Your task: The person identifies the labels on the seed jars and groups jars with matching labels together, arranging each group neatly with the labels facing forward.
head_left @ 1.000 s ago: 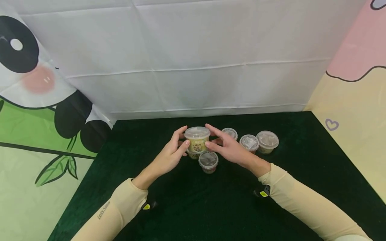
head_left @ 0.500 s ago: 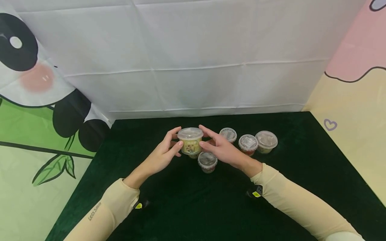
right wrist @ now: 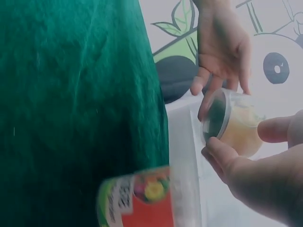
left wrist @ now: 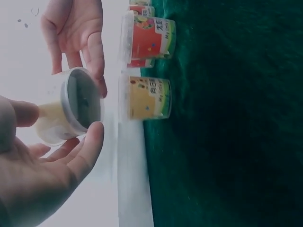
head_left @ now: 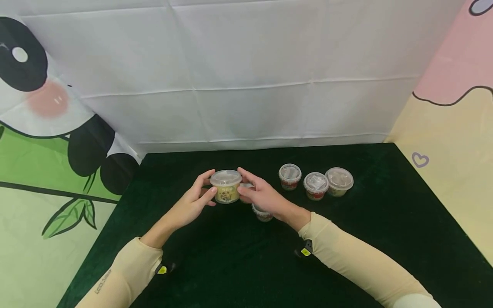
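Both hands hold a small lidded plastic tub (head_left: 226,188) with a yellow label, one hand on each side. My left hand (head_left: 187,205) grips its left side between thumb and fingers. On the opposite side, my right hand (head_left: 265,197) holds it the same way. In the left wrist view the tub (left wrist: 54,116) is raised off the table and its dark underside shows. A red-labelled tub (head_left: 263,214) stands below the right hand, partly covered by it. Another tub (left wrist: 144,98), yellow-labelled, stands on the table and is mostly hidden behind the right hand in the head view.
Three more lidded tubs stand to the right: a red-labelled tub (head_left: 290,177), a second red-labelled tub (head_left: 316,187) and a wider tub (head_left: 339,183). Dark green cloth (head_left: 239,265) covers the table. A white cloth backdrop (head_left: 246,85) rises behind it.
Both hands have carried the yellow-labelled tub left and slightly toward the person, away from above the yellow-labelled tub it was over. The other tubs stay in place.
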A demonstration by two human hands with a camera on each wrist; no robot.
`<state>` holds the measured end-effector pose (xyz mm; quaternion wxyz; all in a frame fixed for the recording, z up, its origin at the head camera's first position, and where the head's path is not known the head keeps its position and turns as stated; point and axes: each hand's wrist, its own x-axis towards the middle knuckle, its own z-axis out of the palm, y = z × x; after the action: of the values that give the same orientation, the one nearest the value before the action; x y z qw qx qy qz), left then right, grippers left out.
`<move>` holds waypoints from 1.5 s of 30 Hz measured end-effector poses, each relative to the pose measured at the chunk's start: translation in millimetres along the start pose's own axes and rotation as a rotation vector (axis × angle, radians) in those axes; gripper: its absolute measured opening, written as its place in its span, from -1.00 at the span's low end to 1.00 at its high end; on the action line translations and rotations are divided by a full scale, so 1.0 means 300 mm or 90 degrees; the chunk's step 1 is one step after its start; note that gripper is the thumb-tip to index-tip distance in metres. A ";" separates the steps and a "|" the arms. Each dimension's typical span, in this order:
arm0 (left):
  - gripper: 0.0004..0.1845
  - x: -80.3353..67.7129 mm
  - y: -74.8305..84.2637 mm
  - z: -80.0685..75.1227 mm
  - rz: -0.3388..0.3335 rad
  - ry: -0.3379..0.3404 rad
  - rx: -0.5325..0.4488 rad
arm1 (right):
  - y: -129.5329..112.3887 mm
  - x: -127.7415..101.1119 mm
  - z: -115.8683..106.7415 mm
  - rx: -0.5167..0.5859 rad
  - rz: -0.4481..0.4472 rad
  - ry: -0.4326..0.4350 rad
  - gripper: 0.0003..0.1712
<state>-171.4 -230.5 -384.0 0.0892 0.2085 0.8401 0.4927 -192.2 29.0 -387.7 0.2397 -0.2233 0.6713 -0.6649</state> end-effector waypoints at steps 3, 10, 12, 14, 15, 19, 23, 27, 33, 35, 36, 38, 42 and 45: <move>-0.37 -0.030 -0.031 -0.021 0.009 -0.005 0.001 | 0.011 0.014 0.036 0.035 0.018 -0.007 -0.27; -0.32 -0.089 -0.101 -0.088 0.042 -0.028 0.006 | 0.045 0.045 0.124 0.067 0.034 -0.008 -0.26; -0.31 -0.092 -0.118 -0.104 0.035 -0.033 0.006 | 0.062 0.059 0.147 0.077 0.040 0.004 -0.26; -0.29 -0.091 -0.134 -0.117 0.022 -0.037 0.006 | 0.079 0.075 0.168 0.085 0.046 0.013 -0.25; -0.29 -0.089 -0.142 -0.122 0.014 -0.038 0.006 | 0.089 0.082 0.179 0.088 0.048 0.016 -0.24; -0.25 -0.085 -0.176 -0.139 -0.012 -0.037 0.003 | 0.124 0.118 0.221 0.085 0.057 0.019 -0.20; -0.22 -0.076 -0.216 -0.147 -0.013 -0.040 -0.002 | 0.154 0.151 0.252 0.079 0.054 0.029 -0.19; -0.19 -0.067 -0.249 -0.153 -0.013 -0.038 -0.002 | 0.173 0.182 0.272 0.080 0.052 0.053 -0.21; -0.16 -0.071 -0.275 -0.168 -0.033 -0.034 0.019 | 0.187 0.217 0.295 0.058 0.056 0.065 -0.22; -0.15 -0.074 -0.277 -0.174 -0.034 -0.034 0.028 | 0.190 0.225 0.299 0.051 0.056 0.064 -0.23; -0.15 -0.074 -0.278 -0.178 -0.032 -0.036 0.034 | 0.191 0.229 0.301 0.049 0.057 0.063 -0.23; -0.16 -0.075 -0.280 -0.184 -0.032 -0.038 0.042 | 0.196 0.234 0.302 0.042 0.053 0.062 -0.23; -0.18 -0.075 -0.291 -0.192 -0.034 -0.036 0.059 | 0.206 0.242 0.305 0.025 0.048 0.067 -0.24; -0.18 -0.078 -0.297 -0.192 -0.032 -0.026 0.069 | 0.213 0.247 0.312 0.022 0.050 0.070 -0.24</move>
<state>-194.4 -324.4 -433.7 0.1070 0.2015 0.8686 0.4398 -191.2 -89.3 -453.4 0.2323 -0.1558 0.6802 -0.6776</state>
